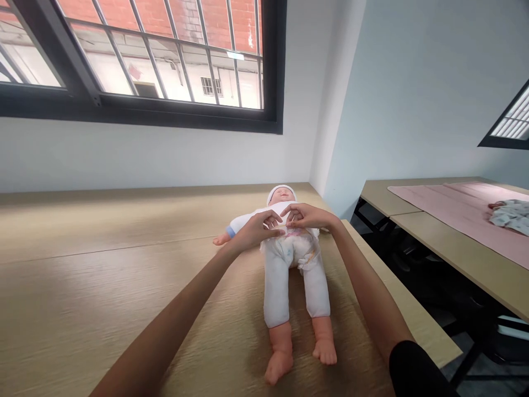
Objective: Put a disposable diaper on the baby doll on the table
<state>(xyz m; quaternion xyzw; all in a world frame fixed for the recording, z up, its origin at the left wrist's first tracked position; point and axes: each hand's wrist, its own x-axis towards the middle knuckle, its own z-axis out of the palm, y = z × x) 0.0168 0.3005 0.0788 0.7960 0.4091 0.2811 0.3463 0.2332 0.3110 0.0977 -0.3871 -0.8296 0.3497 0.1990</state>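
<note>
A baby doll [276,292] in white clothes and a white cap lies on its back on the wooden table [124,286], its bare feet toward me. Around its hips is a white diaper [295,248] with faint coloured marks. My left hand [264,227] pinches at the upper left part of the diaper's waist. From the other side, my right hand [300,215] has its fingers closed at the waist too, close to the left one. Whatever small part sits between the fingertips of each hand is too small to make out.
A barred window [275,118] is in the wall behind the table. To the right, past a dark gap, stands another table [454,242] with a pink cloth [450,212] and a patterned bundle [512,215] on it.
</note>
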